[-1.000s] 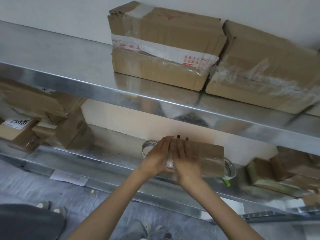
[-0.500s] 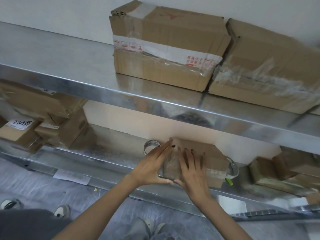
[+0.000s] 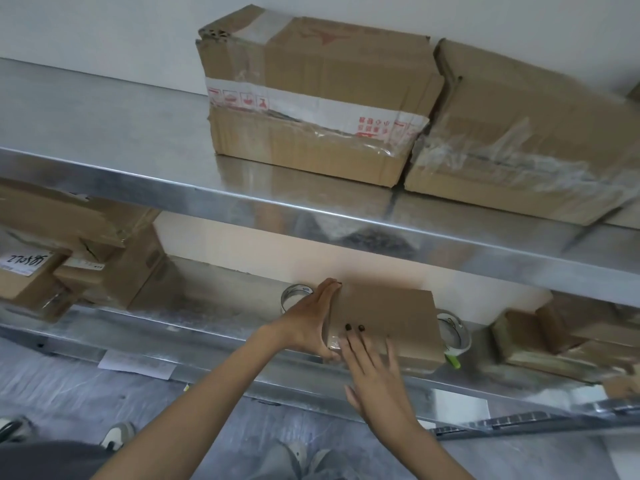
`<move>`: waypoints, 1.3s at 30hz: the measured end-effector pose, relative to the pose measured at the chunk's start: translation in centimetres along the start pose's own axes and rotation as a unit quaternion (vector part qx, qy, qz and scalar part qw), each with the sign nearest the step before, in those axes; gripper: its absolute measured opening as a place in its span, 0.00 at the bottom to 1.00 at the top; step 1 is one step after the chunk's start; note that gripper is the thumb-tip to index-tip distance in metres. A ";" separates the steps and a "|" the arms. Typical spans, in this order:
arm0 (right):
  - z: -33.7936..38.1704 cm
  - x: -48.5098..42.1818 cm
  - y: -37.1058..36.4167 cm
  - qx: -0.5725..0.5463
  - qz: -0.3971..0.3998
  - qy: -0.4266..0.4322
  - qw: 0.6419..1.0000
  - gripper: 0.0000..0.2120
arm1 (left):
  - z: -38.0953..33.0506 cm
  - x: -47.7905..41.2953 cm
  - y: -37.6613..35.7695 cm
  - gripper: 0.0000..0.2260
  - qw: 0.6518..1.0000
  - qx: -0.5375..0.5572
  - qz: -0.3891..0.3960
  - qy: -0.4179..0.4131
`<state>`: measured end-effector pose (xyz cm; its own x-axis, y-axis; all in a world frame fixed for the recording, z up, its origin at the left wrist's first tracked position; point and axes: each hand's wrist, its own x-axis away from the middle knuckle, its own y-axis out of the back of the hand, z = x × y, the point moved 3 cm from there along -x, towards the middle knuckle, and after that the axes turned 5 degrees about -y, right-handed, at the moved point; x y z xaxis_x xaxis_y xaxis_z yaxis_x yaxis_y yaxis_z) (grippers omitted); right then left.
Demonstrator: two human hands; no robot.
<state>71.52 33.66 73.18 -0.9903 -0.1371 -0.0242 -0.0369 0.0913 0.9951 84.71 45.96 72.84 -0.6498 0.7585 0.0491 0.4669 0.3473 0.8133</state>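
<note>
Both hands are on the small box [image 3: 388,313], which sits on the lower shelf [image 3: 221,306], long axis along the front edge. The left hand [image 3: 311,320] has fingers pressed together, flat against the box's left end. The right hand [image 3: 374,372] has fingers flat, slightly spread, on its near-left top. Lefty looks best placed to shove it rightward.
</note>
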 end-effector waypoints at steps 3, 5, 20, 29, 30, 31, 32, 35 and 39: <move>0.0 -1.4 1.2 -0.002 0.030 -0.008 1.000 0.44 | -0.1 0.1 0.1 0.58 1.000 -0.003 0.000 -0.003; -0.3 -2.7 1.9 -0.001 0.036 -0.002 0.999 0.44 | -0.3 0.2 0.3 0.58 1.000 -0.004 -0.002 -0.005; -3.6 -9.6 3.8 0.000 0.250 0.032 0.968 0.58 | -1.9 0.4 1.4 0.56 1.000 0.019 -0.002 -0.009; -5.5 -10.0 2.3 -0.078 0.288 -0.012 0.954 0.65 | -1.1 0.2 0.4 0.61 0.999 0.036 0.026 0.003; -5.7 -9.8 2.2 -0.084 0.278 -0.013 0.957 0.64 | -0.9 0.2 0.2 0.62 0.998 0.047 0.042 0.012; -5.9 -9.6 2.2 -0.084 0.262 -0.012 0.961 0.64 | -0.9 0.1 0.1 0.62 0.996 0.067 0.058 0.023; -5.9 -9.4 2.2 -0.082 0.245 -0.011 0.966 0.63 | -0.8 0.0 -0.1 0.62 0.991 0.109 0.071 0.044; -5.6 -8.5 2.3 -0.076 0.195 -0.004 0.978 0.62 | -0.1 -0.2 -0.3 0.57 0.943 0.291 0.056 0.150; -4.3 -7.1 3.6 -0.033 0.050 0.040 0.997 0.61 | 1.1 -1.1 -0.3 0.49 0.904 0.350 0.006 0.243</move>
<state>79.01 30.74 77.31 -0.9746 -0.2086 0.0815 0.0740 0.0433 0.9963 85.90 45.63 71.92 -0.7492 0.4916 0.4439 0.6308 0.7338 0.2520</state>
